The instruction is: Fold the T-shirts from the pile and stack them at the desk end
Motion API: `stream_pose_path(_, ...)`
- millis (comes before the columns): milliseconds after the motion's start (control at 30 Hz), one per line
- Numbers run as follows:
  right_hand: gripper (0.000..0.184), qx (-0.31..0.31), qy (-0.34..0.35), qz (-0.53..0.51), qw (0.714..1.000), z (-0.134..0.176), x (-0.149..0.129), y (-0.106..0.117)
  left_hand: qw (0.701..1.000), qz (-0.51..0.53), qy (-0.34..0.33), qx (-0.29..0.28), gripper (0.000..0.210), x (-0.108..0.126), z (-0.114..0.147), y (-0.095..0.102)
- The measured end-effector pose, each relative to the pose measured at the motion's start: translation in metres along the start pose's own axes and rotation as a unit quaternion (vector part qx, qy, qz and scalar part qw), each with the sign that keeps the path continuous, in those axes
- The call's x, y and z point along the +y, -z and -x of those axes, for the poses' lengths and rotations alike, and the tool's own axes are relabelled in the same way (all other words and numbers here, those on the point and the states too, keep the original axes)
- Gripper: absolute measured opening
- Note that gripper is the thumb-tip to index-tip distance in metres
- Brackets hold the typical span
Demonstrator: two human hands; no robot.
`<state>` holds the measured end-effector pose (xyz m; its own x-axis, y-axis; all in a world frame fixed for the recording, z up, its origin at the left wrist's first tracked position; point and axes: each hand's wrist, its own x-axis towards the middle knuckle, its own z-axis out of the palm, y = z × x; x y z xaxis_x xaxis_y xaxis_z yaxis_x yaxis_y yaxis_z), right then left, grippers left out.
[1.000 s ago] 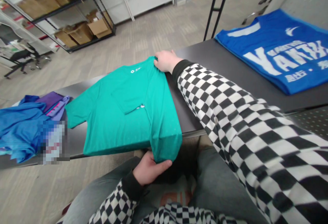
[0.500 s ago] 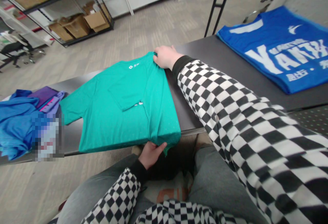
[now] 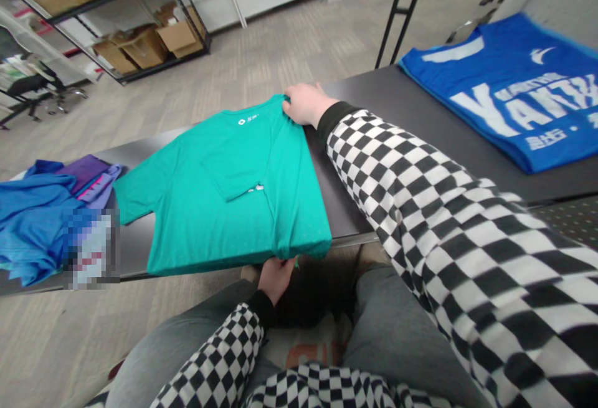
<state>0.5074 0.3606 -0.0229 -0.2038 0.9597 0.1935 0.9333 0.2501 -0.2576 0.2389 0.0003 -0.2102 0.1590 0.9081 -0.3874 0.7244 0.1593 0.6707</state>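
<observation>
A green T-shirt [image 3: 210,221] lies across the dark table, one side folded in so that a sleeve rests over its middle. At the far end, near the collar and the small white logo, my right hand [image 3: 306,103] is closed on the shirt's folded shoulder edge. My left hand [image 3: 275,278] grips the hem at the table's near edge; its fingertips are partly hidden beneath the cloth. The shirt's other sleeve stretches out to the left.
A folded blue jersey [image 3: 523,96] with white lettering lies on the table [image 3: 369,103] at right. Blue and purple clothes [image 3: 42,215] are heaped at the left end. Behind stand a black shelf [image 3: 112,0] with cardboard boxes and an office chair [image 3: 32,87].
My left hand has moved slightly up and farther under the hem, and the hanging corner of cloth is tucked in more. My right hand stays at the shoulder edge.
</observation>
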Motion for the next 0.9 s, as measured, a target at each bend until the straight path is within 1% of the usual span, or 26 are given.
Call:
stream_pose_path(67, 0.056, -0.001, -0.004, -0.003, 1.000, 0.001, -0.001, 0.001, 0.995, -0.062, 0.045, -0.063, 0.050, -0.003, 0.003, -0.001)
stream_pose_path(133, 0.056, 0.000, -0.004, -0.005, 1.000, 0.002, -0.001, 0.002, 0.976, -0.139, 0.086, -0.147, 0.053, -0.004, 0.010, -0.005)
stream_pose_path(167, 0.055, 0.000, -0.003, -0.005, 1.000, 0.002, -0.001, 0.002, 0.964, -0.166, 0.086, -0.189, 0.050, -0.001, 0.015, -0.008)
stream_pose_path(200, 0.056, 0.000, -0.001, -0.004, 1.000, 0.001, 0.000, 0.002, 0.955, -0.176, 0.068, -0.230, 0.044, 0.004, 0.021, -0.009)
stream_pose_path(233, 0.056, 0.000, 0.001, -0.004, 1.000, 0.001, 0.000, 0.001, 0.949, -0.165, 0.036, -0.266, 0.039, 0.012, 0.028, -0.009)
stream_pose_path(267, 0.057, 0.000, 0.003, -0.003, 1.000, 0.001, 0.001, 0.001, 0.945, -0.134, -0.006, -0.297, 0.037, 0.024, 0.035, -0.007)
stream_pose_path(333, 0.058, 0.000, 0.005, -0.003, 1.000, 0.001, 0.001, 0.001, 0.936, -0.032, -0.097, -0.337, 0.047, 0.057, 0.050, 0.007)
stream_pose_path(400, 0.057, -0.004, 0.003, 0.000, 1.000, 0.002, 0.000, 0.002, 0.918, 0.077, -0.168, -0.352, 0.059, 0.096, 0.062, 0.032)
stream_pose_path(433, 0.056, -0.006, 0.002, 0.001, 1.000, 0.002, -0.001, 0.003, 0.904, 0.124, -0.194, -0.361, 0.062, 0.115, 0.067, 0.047)
stream_pose_path(500, 0.054, -0.009, -0.002, 0.004, 1.000, 0.004, -0.003, 0.005, 0.878, 0.191, -0.214, -0.384, 0.063, 0.145, 0.071, 0.075)
stream_pose_path(567, 0.052, -0.008, -0.007, 0.006, 1.000, 0.006, -0.005, 0.007, 0.867, 0.223, -0.218, -0.389, 0.061, 0.160, 0.067, 0.094)
stream_pose_path(600, 0.051, -0.008, -0.009, 0.007, 1.000, 0.007, -0.006, 0.008, 0.870, 0.234, -0.214, -0.378, 0.060, 0.162, 0.063, 0.099)
stream_pose_path(633, 0.051, -0.007, -0.012, 0.007, 1.000, 0.008, -0.007, 0.009, 0.879, 0.241, -0.205, -0.356, 0.058, 0.161, 0.058, 0.099)
stream_pose_path(700, 0.051, -0.004, -0.011, 0.008, 1.000, 0.008, -0.006, 0.009, 0.906, 0.240, -0.184, -0.297, 0.054, 0.152, 0.048, 0.093)
stream_pose_path(767, 0.052, -0.001, -0.005, 0.007, 1.000, 0.006, -0.005, 0.007, 0.926, 0.223, -0.176, -0.250, 0.051, 0.142, 0.040, 0.081)
stream_pose_path(900, 0.055, -0.001, 0.002, 0.004, 1.000, 0.003, -0.001, 0.003, 0.936, 0.182, -0.206, -0.217, 0.052, 0.130, 0.032, 0.059)
